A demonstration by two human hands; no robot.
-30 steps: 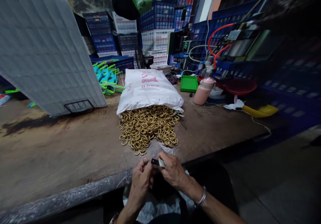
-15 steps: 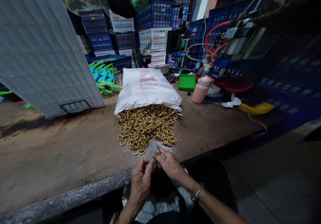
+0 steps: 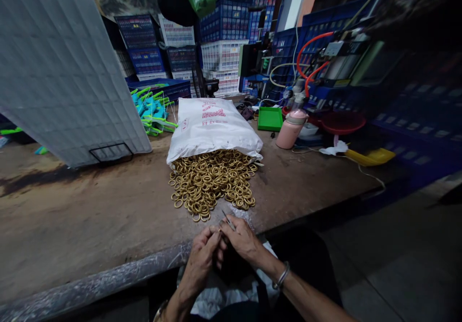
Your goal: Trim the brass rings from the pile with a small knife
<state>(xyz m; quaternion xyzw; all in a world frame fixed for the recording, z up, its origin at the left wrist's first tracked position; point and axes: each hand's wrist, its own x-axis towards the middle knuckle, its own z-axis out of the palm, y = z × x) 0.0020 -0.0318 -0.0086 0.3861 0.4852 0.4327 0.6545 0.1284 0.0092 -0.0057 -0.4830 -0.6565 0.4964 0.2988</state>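
My left hand (image 3: 202, 254) is closed in a pinch at the table's front edge. Between its fingertips shows a bit of a brass-coloured ring (image 3: 220, 231), mostly hidden by the fingers. My right hand (image 3: 242, 241) grips a thin pointed metal tool (image 3: 227, 220), its tip sticking out up and to the left; its exact kind is unclear. The fingertips of both hands meet around the ring. Just beyond them, a heap of brass-coloured rings (image 3: 212, 180) spills from the mouth of a white sack (image 3: 216, 127) with red print.
A large pale ribbed panel (image 3: 68, 71) stands at the left, near green and blue plastic pieces (image 3: 153, 110). To the right are a green tray (image 3: 270, 119), a pink bottle (image 3: 290, 129) and a red dish (image 3: 342, 122). Stacked crates (image 3: 224, 55) fill the back.
My hands have drawn closer together, and the left has rotated toward the right. The tool's tip has shifted slightly left. The heap and sack look the same.
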